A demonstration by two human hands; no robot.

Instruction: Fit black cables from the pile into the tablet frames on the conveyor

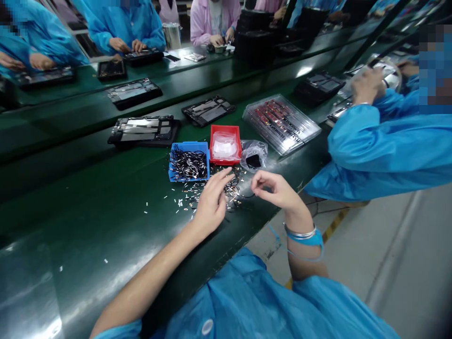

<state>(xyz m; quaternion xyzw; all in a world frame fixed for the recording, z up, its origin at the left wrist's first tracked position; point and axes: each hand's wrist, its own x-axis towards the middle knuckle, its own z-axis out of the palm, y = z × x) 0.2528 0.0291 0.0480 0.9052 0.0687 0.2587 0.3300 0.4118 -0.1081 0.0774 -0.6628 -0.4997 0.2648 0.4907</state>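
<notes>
My left hand [213,200] reaches over a loose pile of small parts and thin black cables [231,190], its fingers stretched out and slightly apart. Part of the pile is hidden beneath it. To its right, my right hand [277,189] is raised with thumb and forefinger pinched together; a thin dark strand seems to end near the fingertips, but what they hold is too small to make out. Just beyond the left hand stands a blue bin [189,162] filled with short black cables. A red bin [225,143] with clear plastic bags adjoins it.
A clear bag with something black [253,159] lies beside the red bin. Behind are a clear tray of red and black strips [282,122] and open device housings [208,110] on black holders. A co-worker's blue sleeve [384,141] is close on the right.
</notes>
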